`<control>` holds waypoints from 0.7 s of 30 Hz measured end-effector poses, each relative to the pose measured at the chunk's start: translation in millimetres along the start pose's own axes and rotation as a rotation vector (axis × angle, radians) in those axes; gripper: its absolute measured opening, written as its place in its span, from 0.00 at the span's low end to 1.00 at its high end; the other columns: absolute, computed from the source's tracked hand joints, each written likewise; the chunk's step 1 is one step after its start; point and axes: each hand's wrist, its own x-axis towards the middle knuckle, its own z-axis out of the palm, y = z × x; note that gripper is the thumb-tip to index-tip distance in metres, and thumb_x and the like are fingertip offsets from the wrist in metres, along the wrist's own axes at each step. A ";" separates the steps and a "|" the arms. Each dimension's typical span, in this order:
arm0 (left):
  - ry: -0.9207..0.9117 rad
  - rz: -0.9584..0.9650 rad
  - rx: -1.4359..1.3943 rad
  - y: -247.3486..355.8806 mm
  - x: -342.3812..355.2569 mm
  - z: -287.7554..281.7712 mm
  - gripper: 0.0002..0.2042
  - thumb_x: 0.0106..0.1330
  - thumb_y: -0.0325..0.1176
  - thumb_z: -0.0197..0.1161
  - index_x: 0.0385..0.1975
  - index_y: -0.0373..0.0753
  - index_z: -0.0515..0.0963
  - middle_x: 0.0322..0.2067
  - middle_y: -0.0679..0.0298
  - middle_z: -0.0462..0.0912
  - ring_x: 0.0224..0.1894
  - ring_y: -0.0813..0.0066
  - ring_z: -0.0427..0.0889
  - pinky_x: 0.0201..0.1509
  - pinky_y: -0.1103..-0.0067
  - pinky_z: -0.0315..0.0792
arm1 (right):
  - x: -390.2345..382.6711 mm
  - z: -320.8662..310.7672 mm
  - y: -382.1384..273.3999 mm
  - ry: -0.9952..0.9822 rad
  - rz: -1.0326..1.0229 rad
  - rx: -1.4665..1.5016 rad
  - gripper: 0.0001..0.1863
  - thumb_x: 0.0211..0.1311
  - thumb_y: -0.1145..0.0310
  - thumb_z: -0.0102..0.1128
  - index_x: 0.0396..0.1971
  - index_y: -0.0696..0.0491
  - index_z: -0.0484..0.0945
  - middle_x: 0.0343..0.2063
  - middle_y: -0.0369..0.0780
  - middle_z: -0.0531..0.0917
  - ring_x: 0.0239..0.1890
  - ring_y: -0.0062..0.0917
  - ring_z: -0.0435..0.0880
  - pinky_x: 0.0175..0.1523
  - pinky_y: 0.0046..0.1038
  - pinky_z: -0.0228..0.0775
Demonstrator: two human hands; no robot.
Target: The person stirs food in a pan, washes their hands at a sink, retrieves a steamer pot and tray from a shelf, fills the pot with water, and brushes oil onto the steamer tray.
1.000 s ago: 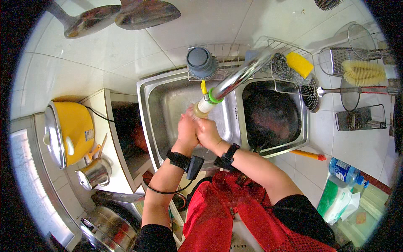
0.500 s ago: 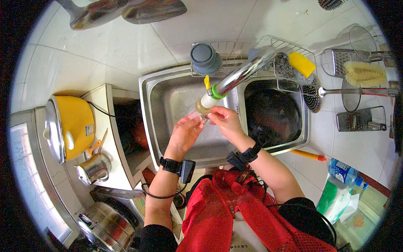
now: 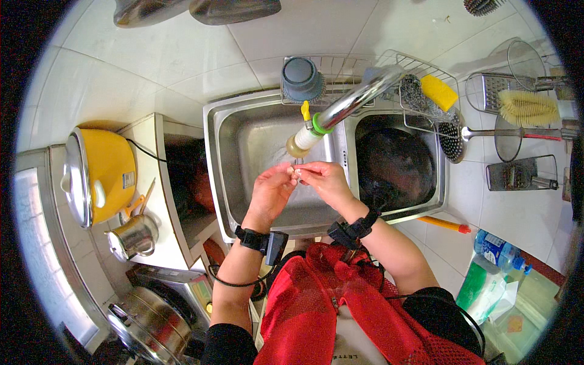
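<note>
Indoors | steel double sink (image 3: 243, 143) | tiled wall (image 3: 176, 55) | left hand (image 3: 271, 190), right hand (image 3: 330, 184) pinching small pale piece (image 3: 297, 172)

The tap pipe (image 3: 360, 96) is smooth, glossy metal, the sink (image 3: 243, 134) satin metal, the red garment (image 3: 298, 304) mesh cloth.

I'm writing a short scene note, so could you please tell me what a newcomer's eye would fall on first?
Probably the red garment at bottom centre, then the left hand and right hand close together over the left sink basin, near the faucet. The yellow cooker at far left and the yellow sponge at upper right likely come next.
</note>
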 end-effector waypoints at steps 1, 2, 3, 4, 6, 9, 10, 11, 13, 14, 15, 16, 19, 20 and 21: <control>-0.010 0.024 0.009 -1.6 0.3 -2.1 0.08 0.61 0.21 0.54 0.39 0.30 0.75 0.36 0.59 0.80 0.37 0.72 0.80 0.44 0.80 0.74 | 0.4 0.3 3.1 -0.001 0.000 -0.001 0.10 0.58 0.71 0.59 0.36 0.61 0.80 0.29 0.38 0.84 0.30 0.16 0.80 0.36 0.17 0.72; -0.012 0.023 0.010 -0.5 -0.8 4.5 0.08 0.61 0.21 0.54 0.39 0.30 0.75 0.36 0.59 0.80 0.37 0.72 0.80 0.44 0.80 0.74 | 2.5 -0.4 9.8 0.041 -0.039 -0.027 0.09 0.58 0.71 0.59 0.36 0.61 0.79 0.28 0.38 0.83 0.30 0.16 0.80 0.35 0.17 0.73; 0.029 0.032 0.041 2.0 -3.9 16.0 0.08 0.62 0.21 0.53 0.40 0.30 0.75 0.37 0.59 0.80 0.38 0.71 0.80 0.46 0.79 0.75 | 3.9 0.8 10.9 0.082 -0.078 -0.053 0.09 0.58 0.71 0.60 0.35 0.61 0.79 0.27 0.38 0.83 0.29 0.16 0.80 0.35 0.18 0.73; 0.069 0.041 0.072 3.7 -5.1 22.8 0.09 0.63 0.21 0.53 0.41 0.30 0.75 0.38 0.58 0.80 0.40 0.71 0.80 0.47 0.78 0.75 | 4.1 1.9 10.0 0.083 -0.078 -0.054 0.09 0.58 0.71 0.60 0.35 0.61 0.79 0.27 0.38 0.83 0.29 0.16 0.80 0.35 0.18 0.73; 0.011 0.054 0.136 6.3 -6.1 22.8 0.09 0.63 0.22 0.53 0.42 0.29 0.75 0.39 0.58 0.80 0.41 0.70 0.80 0.49 0.78 0.75 | 2.4 7.2 -0.7 0.164 0.042 0.096 0.09 0.58 0.70 0.59 0.34 0.61 0.77 0.25 0.38 0.82 0.28 0.17 0.80 0.31 0.18 0.73; -0.018 0.084 0.287 5.1 -4.6 22.4 0.10 0.64 0.23 0.53 0.44 0.29 0.74 0.40 0.57 0.79 0.43 0.69 0.79 0.50 0.79 0.75 | 8.5 6.0 0.1 0.188 0.125 0.017 0.10 0.58 0.69 0.58 0.33 0.61 0.77 0.25 0.38 0.82 0.25 0.17 0.80 0.28 0.19 0.73; 0.013 0.102 0.373 4.5 -3.8 22.3 0.10 0.65 0.23 0.53 0.44 0.29 0.74 0.40 0.57 0.79 0.44 0.69 0.79 0.49 0.79 0.75 | 9.8 5.1 -0.8 0.186 0.126 0.017 0.10 0.58 0.69 0.58 0.33 0.61 0.77 0.25 0.38 0.82 0.25 0.17 0.80 0.28 0.19 0.73; 0.014 0.102 0.373 5.8 -3.4 23.8 0.10 0.65 0.23 0.53 0.44 0.29 0.74 0.40 0.57 0.79 0.44 0.69 0.79 0.49 0.79 0.75 | 11.0 3.0 -1.9 0.157 0.152 0.144 0.10 0.59 0.69 0.58 0.33 0.62 0.77 0.24 0.39 0.82 0.23 0.17 0.79 0.27 0.19 0.73; -0.003 0.086 0.395 9.7 -3.0 27.8 0.10 0.65 0.23 0.52 0.44 0.29 0.74 0.42 0.56 0.79 0.44 0.69 0.79 0.49 0.79 0.76 | 13.2 -0.1 -5.0 0.126 0.178 0.270 0.11 0.59 0.68 0.58 0.32 0.62 0.77 0.24 0.39 0.81 0.22 0.17 0.79 0.26 0.19 0.73; -0.001 0.087 0.395 10.9 -1.7 25.9 0.10 0.65 0.23 0.52 0.44 0.29 0.74 0.42 0.56 0.79 0.44 0.69 0.79 0.49 0.79 0.76 | 13.7 -1.1 -7.6 0.102 0.155 0.199 0.11 0.59 0.68 0.57 0.32 0.62 0.77 0.23 0.39 0.81 0.21 0.18 0.79 0.26 0.19 0.73; -0.028 0.067 0.372 12.7 -0.2 21.6 0.11 0.66 0.25 0.51 0.44 0.29 0.73 0.42 0.55 0.79 0.45 0.67 0.79 0.50 0.77 0.75 | 14.7 -1.6 -9.1 0.077 0.131 0.128 0.11 0.59 0.67 0.55 0.31 0.61 0.77 0.23 0.39 0.81 0.21 0.18 0.79 0.25 0.19 0.73; -0.055 0.048 0.349 14.7 0.6 18.4 0.11 0.67 0.27 0.50 0.44 0.28 0.73 0.43 0.54 0.78 0.46 0.66 0.78 0.51 0.75 0.75 | 17.6 -1.8 -5.7 0.076 0.131 0.129 0.11 0.59 0.67 0.55 0.31 0.61 0.77 0.23 0.39 0.81 0.21 0.18 0.79 0.25 0.19 0.73; -0.116 -0.032 0.217 19.9 2.7 15.7 0.16 0.68 0.35 0.47 0.48 0.30 0.69 0.47 0.54 0.76 0.51 0.63 0.74 0.56 0.71 0.69 | 25.4 -6.4 3.6 0.124 0.019 -0.139 0.10 0.60 0.68 0.54 0.32 0.60 0.78 0.23 0.38 0.81 0.22 0.18 0.80 0.26 0.20 0.73; -0.142 -0.068 0.150 21.9 2.3 14.0 0.18 0.68 0.39 0.46 0.50 0.31 0.68 0.49 0.53 0.75 0.53 0.62 0.72 0.58 0.69 0.65 | 26.2 -7.3 2.3 0.122 0.072 -0.057 0.09 0.60 0.68 0.54 0.32 0.59 0.77 0.23 0.38 0.81 0.22 0.18 0.80 0.26 0.21 0.74; -0.168 -0.104 0.083 23.3 2.2 12.8 0.21 0.68 0.43 0.44 0.52 0.32 0.66 0.50 0.53 0.73 0.56 0.60 0.69 0.61 0.67 0.62 | 26.5 -7.3 0.6 0.120 0.124 0.025 0.09 0.60 0.68 0.54 0.33 0.59 0.77 0.24 0.37 0.81 0.23 0.18 0.80 0.27 0.22 0.75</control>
